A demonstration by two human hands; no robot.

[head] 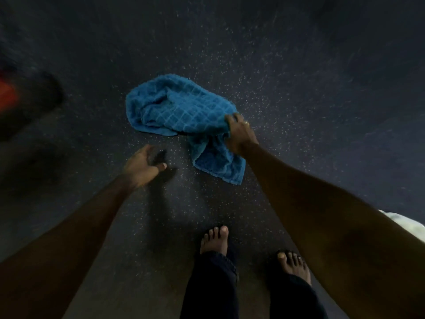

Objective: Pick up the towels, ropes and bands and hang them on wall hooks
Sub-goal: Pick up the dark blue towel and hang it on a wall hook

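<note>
A crumpled blue checked towel lies on the dark speckled floor in the middle of the view. My right hand grips the towel at its right edge, fingers curled into the cloth, and a flap hangs below the hand. Left of the towel and apart from it, my left hand hovers over the floor with loosely curled fingers and holds nothing. No ropes, bands or wall hooks are in view.
My bare feet stand just below the towel. A blurred dark object with a red-orange part sits at the left edge. Something white shows at the right edge.
</note>
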